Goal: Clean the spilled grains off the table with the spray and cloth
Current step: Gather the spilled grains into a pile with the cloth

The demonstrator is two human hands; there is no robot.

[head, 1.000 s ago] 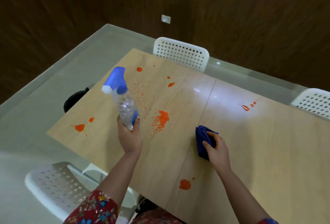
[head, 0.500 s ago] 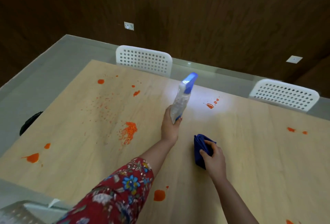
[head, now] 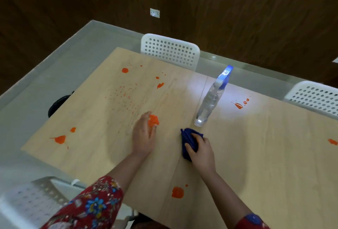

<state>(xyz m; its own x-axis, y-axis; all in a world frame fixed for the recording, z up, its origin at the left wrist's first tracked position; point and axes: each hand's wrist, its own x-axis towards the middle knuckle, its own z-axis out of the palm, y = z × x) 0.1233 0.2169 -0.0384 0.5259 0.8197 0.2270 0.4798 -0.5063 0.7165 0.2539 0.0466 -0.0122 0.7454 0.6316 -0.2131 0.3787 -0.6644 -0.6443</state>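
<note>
Bottle [head: 210, 100] is out of the left hand [head: 143, 137] now. Half a second back it was being carried, and now it stands on its base on the bench [head: 256, 155] with nothing touching it. It has a clear body and a blue trigger head on top, and it's too blurry to read any writing on it.

That hand has gone over to the grains [head: 153, 120], the orange pile left of the bottle's base. The grip is apart, with fingers straight and lying flat and the fingertips on the pile. It's a bit motion-blurred.

The right hand [head: 201, 151] is just on the near side of the bottle, grip clamped on the cloth [head: 188, 137]. The cloth is a bunched dark blue one lying on the bench, close to the bottle's base but apart from it.

Loose specks of grain trail off further left of the bottle. Orange blobs [head: 238, 105] sit just right of it, with more well to its left and one on its near side by the bench edge. A white perforated chair [head: 170, 51] stands behind the bottle to the left, with a wall socket [head: 154, 13] above that.
</note>
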